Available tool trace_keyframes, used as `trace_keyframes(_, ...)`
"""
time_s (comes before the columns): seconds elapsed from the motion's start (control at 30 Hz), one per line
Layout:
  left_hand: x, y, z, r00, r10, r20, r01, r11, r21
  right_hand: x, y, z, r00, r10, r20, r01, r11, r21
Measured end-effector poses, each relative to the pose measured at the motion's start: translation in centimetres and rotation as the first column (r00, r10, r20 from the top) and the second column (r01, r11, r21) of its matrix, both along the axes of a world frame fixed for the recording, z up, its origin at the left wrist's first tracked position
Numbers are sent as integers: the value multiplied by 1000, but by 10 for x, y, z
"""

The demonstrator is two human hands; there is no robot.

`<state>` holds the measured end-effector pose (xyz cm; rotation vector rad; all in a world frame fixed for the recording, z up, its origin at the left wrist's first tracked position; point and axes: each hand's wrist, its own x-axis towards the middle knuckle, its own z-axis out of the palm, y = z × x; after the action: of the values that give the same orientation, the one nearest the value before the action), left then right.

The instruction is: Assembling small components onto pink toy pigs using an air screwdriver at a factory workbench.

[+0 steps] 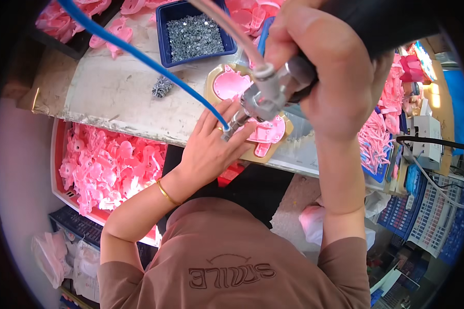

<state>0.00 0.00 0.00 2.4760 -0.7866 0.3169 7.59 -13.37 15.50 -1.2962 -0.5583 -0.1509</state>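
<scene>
My right hand (340,62) is closed around a black-bodied air screwdriver (268,98) with a metal head and hoses, its tip pointing down toward my left fingers. Spread flat, my left hand (209,149) lies over a tan fixture (211,90) on the worktable, its fingertips by the screwdriver's tip. A pink plastic shell (274,131) rests in the near side of the fixture, partly under my fingers. Another pink shell (231,83) sits in its far side. The screwdriver and my left fingers hide the fixture's middle.
A dark blue bin (161,33) of small screws stands at the back, with a screw clump (162,86) nearby. Left of me, a red crate (58,175) holds pink parts. At right are thin pink pieces (374,136) and a white box (428,134). A blue hose (149,62) crosses overhead.
</scene>
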Motion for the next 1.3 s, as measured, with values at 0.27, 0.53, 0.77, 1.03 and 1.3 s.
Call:
trace_keyframes(0.27,-5,-1,-5,1000,16,-8,-15,997,72,-7,15,5,945,-327,14,325,942,86)
trace_keyframes(0.53,2,0,-5,997,-23,75,23,1000,2,24,-19,67,881,-411,234,428,903,-24)
trace_keyframes(0.77,3,10,1,998,-48,32,48,999,-25,59,-57,59,944,-240,226,288,934,-212)
trace_keyframes(1.03,2,27,38,996,-91,-23,86,981,-172,122,-209,-2,884,-449,133,467,833,-297)
trace_keyframes(1.3,-43,153,177,740,158,-654,-34,980,198,111,-319,-115,762,-570,307,450,126,-884)
